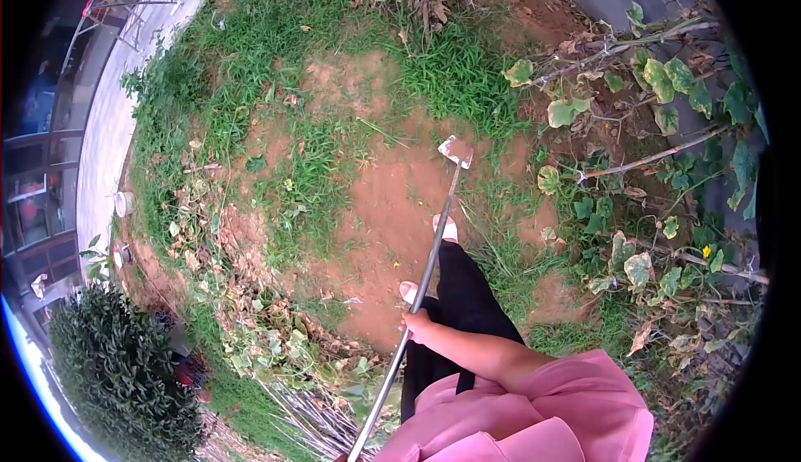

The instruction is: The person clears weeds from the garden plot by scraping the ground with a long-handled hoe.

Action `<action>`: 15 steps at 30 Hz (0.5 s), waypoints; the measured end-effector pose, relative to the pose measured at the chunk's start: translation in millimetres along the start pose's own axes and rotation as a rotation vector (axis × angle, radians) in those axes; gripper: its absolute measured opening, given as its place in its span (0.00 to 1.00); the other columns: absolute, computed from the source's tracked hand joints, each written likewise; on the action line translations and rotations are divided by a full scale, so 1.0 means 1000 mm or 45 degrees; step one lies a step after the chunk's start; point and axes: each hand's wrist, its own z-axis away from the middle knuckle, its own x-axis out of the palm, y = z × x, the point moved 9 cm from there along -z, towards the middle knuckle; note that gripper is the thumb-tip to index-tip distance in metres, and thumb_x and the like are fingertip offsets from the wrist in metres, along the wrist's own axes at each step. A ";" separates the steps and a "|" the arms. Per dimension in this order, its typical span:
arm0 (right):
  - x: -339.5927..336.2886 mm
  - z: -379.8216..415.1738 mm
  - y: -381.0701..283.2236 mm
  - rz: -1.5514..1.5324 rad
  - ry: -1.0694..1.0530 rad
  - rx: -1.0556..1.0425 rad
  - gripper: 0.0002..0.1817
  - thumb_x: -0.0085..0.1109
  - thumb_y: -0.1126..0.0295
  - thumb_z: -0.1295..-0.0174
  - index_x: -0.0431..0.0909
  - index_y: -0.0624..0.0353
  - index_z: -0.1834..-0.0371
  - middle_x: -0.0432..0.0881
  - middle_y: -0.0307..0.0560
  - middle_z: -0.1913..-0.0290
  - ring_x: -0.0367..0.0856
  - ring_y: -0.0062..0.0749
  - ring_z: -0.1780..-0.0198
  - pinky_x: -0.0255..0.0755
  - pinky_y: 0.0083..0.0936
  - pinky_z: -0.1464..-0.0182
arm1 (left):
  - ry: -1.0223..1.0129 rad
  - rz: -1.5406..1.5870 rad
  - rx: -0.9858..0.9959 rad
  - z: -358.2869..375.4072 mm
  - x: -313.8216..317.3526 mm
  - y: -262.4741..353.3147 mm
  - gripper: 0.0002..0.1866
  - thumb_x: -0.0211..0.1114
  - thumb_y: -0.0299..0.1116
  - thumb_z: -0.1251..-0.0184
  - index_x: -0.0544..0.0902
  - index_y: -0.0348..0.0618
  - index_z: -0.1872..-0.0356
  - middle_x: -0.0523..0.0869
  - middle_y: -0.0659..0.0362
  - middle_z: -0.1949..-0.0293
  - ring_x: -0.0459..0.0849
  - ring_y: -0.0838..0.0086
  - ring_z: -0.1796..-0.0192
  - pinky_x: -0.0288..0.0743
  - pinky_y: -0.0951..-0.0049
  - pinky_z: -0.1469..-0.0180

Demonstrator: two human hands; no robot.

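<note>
A long-handled hoe slants across the middle of the head view, with its pale, soil-smeared blade on or just above the bare ground; contact is not clear. My right hand is closed around the metal handle, the arm reaching in from the right. At the bottom edge only a sliver of my left hand shows, against the handle's lower end; most of it is cut off. Beside the handle are my two feet in light footwear, one shoe nearer the blade and the other shoe lower down.
Grass and weeds border the reddish soil. Yellowing vines on poles stand at right. Dry cut plants and a bundle of sticks lie lower left. A bush and a paved strip are at left.
</note>
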 end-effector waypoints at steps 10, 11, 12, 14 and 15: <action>-0.055 -0.063 -0.480 -0.362 -0.050 -0.689 0.10 0.53 0.69 0.41 0.62 0.61 0.65 0.69 0.42 0.80 0.68 0.26 0.84 0.64 0.28 0.87 | 0.052 -0.219 0.466 -0.186 0.012 0.452 0.21 0.60 0.55 0.45 0.76 0.46 0.66 0.82 0.47 0.76 0.81 0.49 0.71 0.74 0.52 0.68; -0.066 -0.077 -0.518 -0.193 0.066 -0.769 0.09 0.52 0.71 0.39 0.62 0.58 0.61 0.69 0.39 0.78 0.68 0.23 0.81 0.65 0.24 0.84 | 0.089 -0.147 0.557 -0.196 0.005 0.507 0.21 0.60 0.54 0.45 0.76 0.46 0.65 0.82 0.46 0.75 0.81 0.49 0.70 0.74 0.52 0.67; -0.074 -0.081 -0.548 -0.136 0.178 -0.848 0.10 0.52 0.72 0.41 0.61 0.59 0.62 0.69 0.39 0.79 0.67 0.23 0.83 0.64 0.23 0.86 | 0.125 0.010 0.674 -0.199 -0.009 0.560 0.21 0.60 0.54 0.45 0.75 0.47 0.63 0.82 0.46 0.74 0.81 0.48 0.69 0.74 0.52 0.67; -0.089 -0.118 -0.598 0.008 0.344 -0.997 0.14 0.53 0.71 0.44 0.61 0.65 0.60 0.71 0.44 0.80 0.70 0.27 0.84 0.66 0.25 0.86 | 0.049 -0.049 0.572 -0.240 0.011 0.587 0.20 0.59 0.52 0.44 0.74 0.47 0.61 0.82 0.46 0.73 0.81 0.47 0.68 0.74 0.52 0.66; -0.084 -0.135 -0.597 0.034 0.390 -0.977 0.13 0.53 0.70 0.44 0.62 0.65 0.61 0.72 0.46 0.79 0.72 0.27 0.83 0.66 0.25 0.86 | 0.043 -0.108 0.518 -0.260 0.017 0.588 0.20 0.59 0.52 0.44 0.74 0.46 0.61 0.82 0.46 0.73 0.81 0.47 0.68 0.74 0.52 0.66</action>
